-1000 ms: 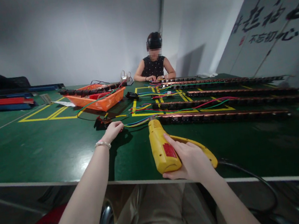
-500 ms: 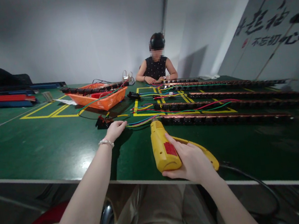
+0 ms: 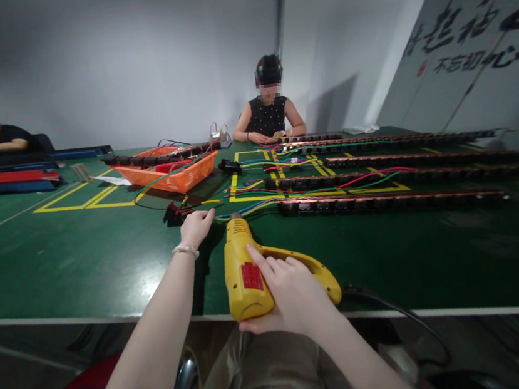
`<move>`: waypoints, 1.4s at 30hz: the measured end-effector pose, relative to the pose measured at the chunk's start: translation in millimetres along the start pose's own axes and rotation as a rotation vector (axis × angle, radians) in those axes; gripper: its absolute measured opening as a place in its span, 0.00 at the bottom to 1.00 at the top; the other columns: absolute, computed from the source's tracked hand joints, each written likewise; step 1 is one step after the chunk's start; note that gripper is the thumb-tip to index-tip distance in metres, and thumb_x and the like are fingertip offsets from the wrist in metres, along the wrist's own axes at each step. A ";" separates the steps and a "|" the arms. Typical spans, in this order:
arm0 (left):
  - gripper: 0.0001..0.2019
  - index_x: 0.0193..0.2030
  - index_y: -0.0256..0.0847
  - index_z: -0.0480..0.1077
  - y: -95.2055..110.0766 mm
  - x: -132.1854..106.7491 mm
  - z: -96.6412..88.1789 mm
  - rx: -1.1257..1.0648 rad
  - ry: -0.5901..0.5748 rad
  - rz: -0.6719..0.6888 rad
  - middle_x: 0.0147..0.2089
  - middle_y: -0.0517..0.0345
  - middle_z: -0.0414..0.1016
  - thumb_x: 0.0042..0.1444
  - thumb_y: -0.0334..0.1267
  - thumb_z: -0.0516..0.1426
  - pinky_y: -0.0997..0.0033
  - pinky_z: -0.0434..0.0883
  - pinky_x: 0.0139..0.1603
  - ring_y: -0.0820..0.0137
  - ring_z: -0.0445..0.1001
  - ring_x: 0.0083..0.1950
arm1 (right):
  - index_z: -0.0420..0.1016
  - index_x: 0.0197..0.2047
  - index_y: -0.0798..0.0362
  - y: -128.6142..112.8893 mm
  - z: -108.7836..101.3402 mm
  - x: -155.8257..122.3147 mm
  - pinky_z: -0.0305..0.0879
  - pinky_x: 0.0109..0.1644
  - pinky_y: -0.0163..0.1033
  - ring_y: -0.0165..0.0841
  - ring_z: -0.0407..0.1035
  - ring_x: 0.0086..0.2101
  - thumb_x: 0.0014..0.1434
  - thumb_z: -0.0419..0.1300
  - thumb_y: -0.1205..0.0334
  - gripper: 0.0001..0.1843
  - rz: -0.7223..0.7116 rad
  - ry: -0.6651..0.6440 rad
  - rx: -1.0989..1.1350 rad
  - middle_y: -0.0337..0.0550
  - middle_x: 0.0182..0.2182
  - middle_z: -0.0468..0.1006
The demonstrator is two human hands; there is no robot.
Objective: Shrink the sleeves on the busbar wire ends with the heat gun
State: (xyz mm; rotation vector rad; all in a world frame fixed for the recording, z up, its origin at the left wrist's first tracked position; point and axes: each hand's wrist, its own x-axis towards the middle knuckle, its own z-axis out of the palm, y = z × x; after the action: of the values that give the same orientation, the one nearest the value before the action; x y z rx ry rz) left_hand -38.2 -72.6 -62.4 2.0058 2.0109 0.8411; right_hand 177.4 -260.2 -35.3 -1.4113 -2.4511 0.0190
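My right hand (image 3: 294, 288) is closed round a yellow heat gun (image 3: 246, 278), with one finger stretched along its body. The gun's nozzle points away from me, close to a bundle of coloured wires (image 3: 252, 208). Fingers pinched, my left hand (image 3: 198, 225) holds the left part of these wires near a black connector (image 3: 174, 213). The wires run right into a long black and copper strip (image 3: 383, 202) lying on the green table (image 3: 82, 254). The gun's cord trails off to the right.
An orange basket (image 3: 173, 181) holding similar strips stands beyond my left hand. More strips (image 3: 425, 158) lie across the right side. A person (image 3: 273, 114) sits opposite, and another person (image 3: 1, 135) is at far left. Blue and red bars (image 3: 6, 177) are stacked there.
My right hand has moved the heat gun left along the wires, nearer my left hand. The left hand stays almost in place, still pinching the wires.
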 end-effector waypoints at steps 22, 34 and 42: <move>0.23 0.19 0.41 0.63 -14.5 6.3 3.7 -0.042 0.000 0.109 0.19 0.61 0.61 0.54 0.57 0.45 0.72 0.51 0.27 0.70 0.60 0.26 | 0.46 0.67 0.62 12.7 3.3 11.0 0.60 0.44 0.46 0.44 0.71 0.37 0.41 0.53 0.24 0.63 -0.203 0.041 0.070 0.52 0.38 0.76; 0.23 0.17 0.42 0.59 -8.2 0.6 -1.4 -0.047 -0.004 0.069 0.16 0.61 0.58 0.55 0.55 0.46 0.71 0.50 0.27 0.70 0.59 0.24 | 0.45 0.68 0.57 52.1 -12.1 -14.9 0.61 0.46 0.45 0.42 0.71 0.39 0.45 0.58 0.31 0.58 -0.051 0.037 0.046 0.49 0.41 0.76; 0.23 0.16 0.41 0.59 -6.3 0.0 -1.8 -0.048 -0.004 0.073 0.17 0.61 0.58 0.55 0.54 0.46 0.71 0.51 0.27 0.70 0.60 0.24 | 0.45 0.68 0.60 72.4 -11.8 -30.0 0.62 0.45 0.47 0.44 0.71 0.39 0.41 0.59 0.28 0.62 0.046 0.139 -0.045 0.51 0.39 0.76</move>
State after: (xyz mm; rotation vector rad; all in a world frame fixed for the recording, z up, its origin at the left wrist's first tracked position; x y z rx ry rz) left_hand -44.5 -72.7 -64.2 2.0635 1.9072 0.8912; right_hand 255.5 -250.1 -43.8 -1.4368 -2.3194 -0.1212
